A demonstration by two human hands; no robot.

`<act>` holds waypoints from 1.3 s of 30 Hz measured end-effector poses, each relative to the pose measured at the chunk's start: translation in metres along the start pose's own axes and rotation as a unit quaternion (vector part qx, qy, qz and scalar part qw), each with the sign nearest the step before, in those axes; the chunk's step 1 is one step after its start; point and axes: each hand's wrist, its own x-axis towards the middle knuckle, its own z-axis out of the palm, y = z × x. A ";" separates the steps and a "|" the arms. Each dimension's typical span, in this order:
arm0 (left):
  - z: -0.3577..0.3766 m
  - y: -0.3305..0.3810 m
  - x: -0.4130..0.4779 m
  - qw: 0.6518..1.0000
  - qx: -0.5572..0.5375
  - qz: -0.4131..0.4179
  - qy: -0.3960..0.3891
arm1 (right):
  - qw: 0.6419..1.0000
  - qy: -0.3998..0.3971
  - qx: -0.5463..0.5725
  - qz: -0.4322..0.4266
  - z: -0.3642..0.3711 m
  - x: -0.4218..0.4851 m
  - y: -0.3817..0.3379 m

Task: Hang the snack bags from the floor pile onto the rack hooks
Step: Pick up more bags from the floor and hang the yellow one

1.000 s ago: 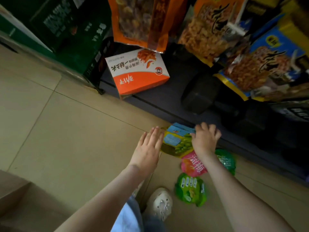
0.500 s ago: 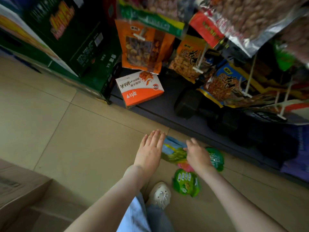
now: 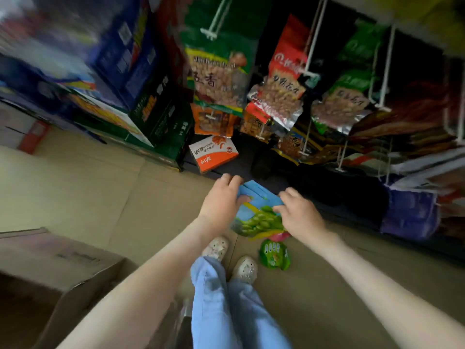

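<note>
Early stage, judging by the layout: left hand (image 3: 221, 202) and right hand (image 3: 300, 214) each have a grip on one side edge of the blue-green snack bag (image 3: 259, 217), held just above the floor (image 3: 100, 197) and well below the rack hooks (image 3: 310, 50). Not hung yet. Left to do: a green bag (image 3: 274, 255) and a pink bag (image 3: 283, 236) lie near the shoes (image 3: 216, 248). The pink one is mostly hidden. Can't tell if the grip holds one bag or several. Heavy blur on the left; no free hook can be made out.
</note>
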 end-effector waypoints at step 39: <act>-0.247 0.195 0.004 0.978 -0.100 0.153 0.100 | 0.952 0.228 0.206 0.009 -0.280 -0.071 -0.092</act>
